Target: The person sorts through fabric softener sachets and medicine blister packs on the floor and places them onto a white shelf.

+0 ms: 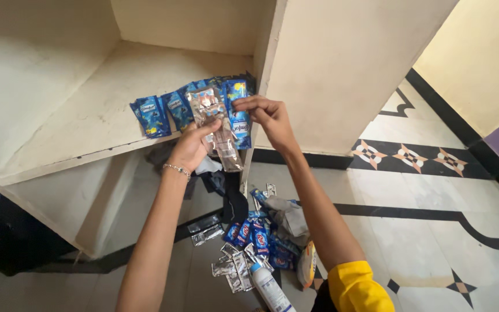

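Clear sachet strip (218, 130) held over shelf edge, both hands.

Left hand (190, 147) is clamped on the strip's lower middle; right hand (268, 115) pinches its top corner. Blue sachets (163, 112) lie behind on the shelf (88, 110); more sachets (255, 240) and a white bottle (270, 289) lie on the tiled floor (411, 196).

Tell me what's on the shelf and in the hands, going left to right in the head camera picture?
Blue packets on the shelf → left hand → clear sachet strip → right hand.
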